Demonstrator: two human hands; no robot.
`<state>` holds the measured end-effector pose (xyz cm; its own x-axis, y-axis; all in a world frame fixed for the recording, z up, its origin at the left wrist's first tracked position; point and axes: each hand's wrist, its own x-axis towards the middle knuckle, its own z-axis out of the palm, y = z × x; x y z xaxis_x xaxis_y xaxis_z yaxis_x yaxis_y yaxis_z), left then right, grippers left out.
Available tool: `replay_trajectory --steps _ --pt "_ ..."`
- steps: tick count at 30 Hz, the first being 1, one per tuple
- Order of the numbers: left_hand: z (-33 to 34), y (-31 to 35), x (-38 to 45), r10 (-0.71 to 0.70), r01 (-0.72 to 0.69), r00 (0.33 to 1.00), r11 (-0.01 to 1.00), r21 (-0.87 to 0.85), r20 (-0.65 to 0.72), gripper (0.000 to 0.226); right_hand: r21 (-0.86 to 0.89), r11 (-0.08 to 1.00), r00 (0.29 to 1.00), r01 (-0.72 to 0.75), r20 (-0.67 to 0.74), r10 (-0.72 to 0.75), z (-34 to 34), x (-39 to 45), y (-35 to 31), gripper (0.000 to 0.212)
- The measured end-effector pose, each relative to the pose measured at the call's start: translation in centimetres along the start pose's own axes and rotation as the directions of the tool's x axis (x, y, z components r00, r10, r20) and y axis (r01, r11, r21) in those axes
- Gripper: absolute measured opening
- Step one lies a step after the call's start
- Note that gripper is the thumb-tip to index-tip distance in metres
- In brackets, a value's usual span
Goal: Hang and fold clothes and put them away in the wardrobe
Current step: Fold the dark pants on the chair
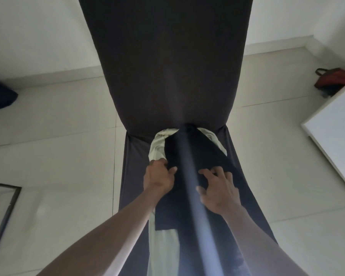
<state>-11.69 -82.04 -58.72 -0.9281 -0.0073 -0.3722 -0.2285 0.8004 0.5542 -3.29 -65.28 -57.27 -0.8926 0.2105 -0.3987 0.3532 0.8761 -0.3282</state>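
A black garment (189, 156) lies on the seat of a dark-covered chair (167, 66), on top of a pale green garment (157, 148) that shows at its left, far and near edges. My left hand (159, 176) has its fingers curled over the black garment's left edge, beside the pale cloth. My right hand (219, 188) rests flat on the black garment with its fingers spread. A blurred grey-blue band (199, 206) runs down the middle of the view between my hands and hides part of the clothes.
Pale floor tiles surround the chair. A red bag (335, 79) lies at the back right by the wall. A white panel (335, 136) stands at the right edge. A dark blue object (0, 96) sits at the left, and a dark-framed pane (2, 216) lies lower left.
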Motion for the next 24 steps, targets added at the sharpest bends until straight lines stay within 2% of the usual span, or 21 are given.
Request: replay_trajectory --steps 7,17,19,22,24 --pt "0.4 -0.4 0.0 0.008 -0.01 0.998 0.999 -0.038 -0.056 0.038 0.011 1.0 1.0 0.02 0.002 -0.02 -0.2 -0.1 0.2 0.055" --pt "0.6 1.3 1.3 -0.119 0.1 0.986 0.983 -0.152 -0.119 0.036 0.004 1.0 0.996 0.009 0.09 -0.009 -1.5 1.3 -0.2 0.055" --pt "0.6 2.1 1.3 -0.159 0.124 0.974 0.971 -0.205 -0.161 0.023 0.013 1.0 1.0 0.01 0.024 -0.011 -2.5 2.3 -0.5 0.05" --pt "0.5 3.8 0.5 -0.166 0.071 0.948 0.942 -0.327 -0.271 0.01 0.022 0.998 0.978 0.058 -0.202 -0.053 -3.9 4.8 -0.1 0.051" --pt "0.2 5.0 -0.4 -0.131 0.007 0.956 0.904 -0.427 -0.263 0.012 0.11 0.99 0.977 0.092 -0.201 -0.068 -4.8 6.5 0.6 0.062"
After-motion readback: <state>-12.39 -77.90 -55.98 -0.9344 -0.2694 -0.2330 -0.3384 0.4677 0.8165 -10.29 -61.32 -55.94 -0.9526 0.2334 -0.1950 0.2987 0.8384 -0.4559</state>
